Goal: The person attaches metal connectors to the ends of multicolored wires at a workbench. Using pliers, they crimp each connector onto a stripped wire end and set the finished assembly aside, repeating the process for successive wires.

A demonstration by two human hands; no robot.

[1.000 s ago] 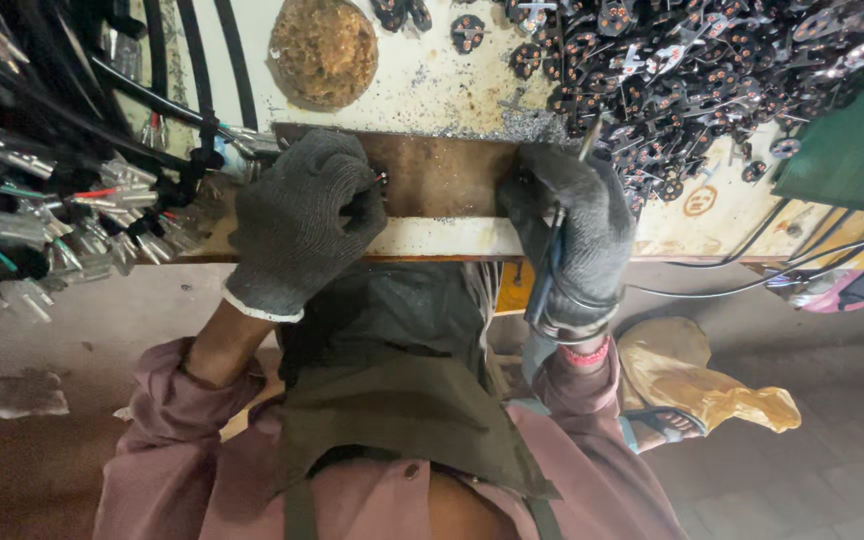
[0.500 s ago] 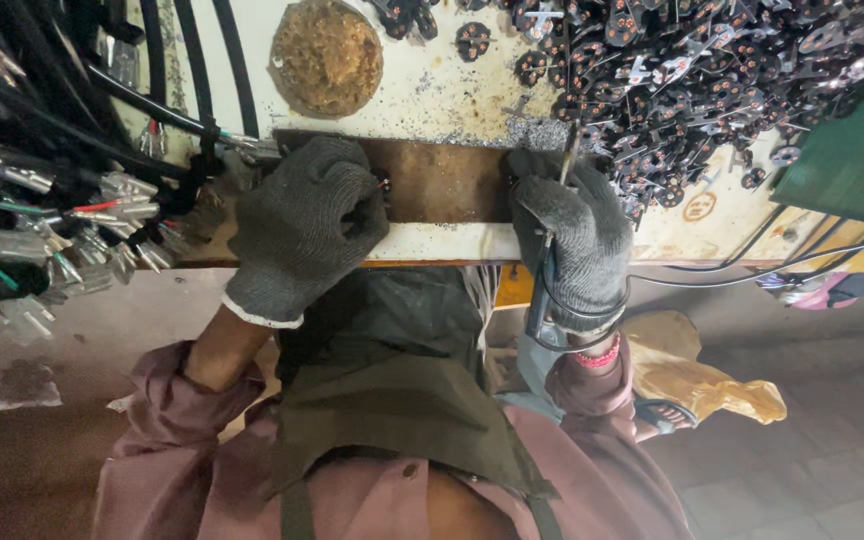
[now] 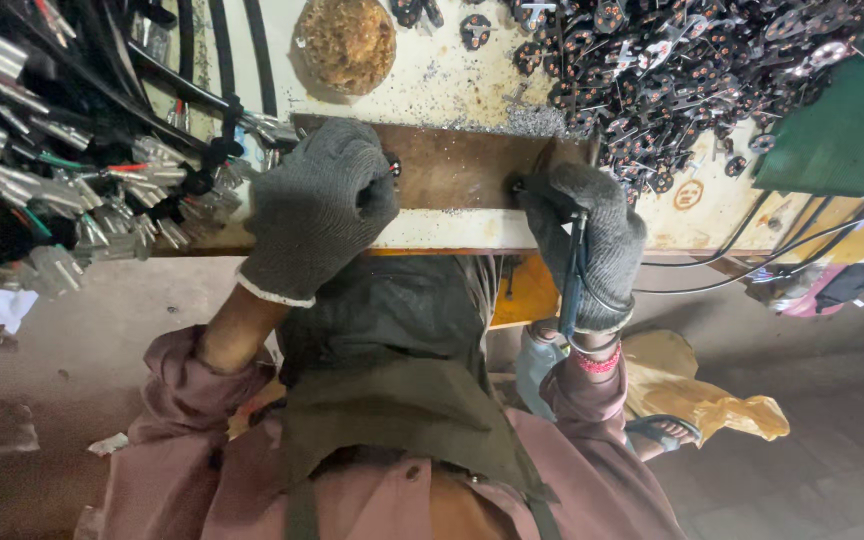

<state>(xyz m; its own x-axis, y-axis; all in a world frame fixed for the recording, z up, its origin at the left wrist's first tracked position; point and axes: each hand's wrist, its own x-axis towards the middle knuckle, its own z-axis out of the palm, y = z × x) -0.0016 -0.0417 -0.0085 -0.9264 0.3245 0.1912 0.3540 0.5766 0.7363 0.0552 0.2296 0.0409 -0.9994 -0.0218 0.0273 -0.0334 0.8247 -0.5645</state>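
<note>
Cluttered cream bench [image 3: 452, 60], black cables [image 3: 62, 120] with metal terminals at left, heap of small dark parts [image 3: 672, 70] top right, round brown pad [image 3: 347, 40] up top. Gloved left hand [image 3: 317, 205] fisted on left end of brown plate [image 3: 457, 170] at bench edge; gloved right hand [image 3: 587, 240] clamped on a thin blue-handled tool [image 3: 572, 275] at plate's right end
</note>
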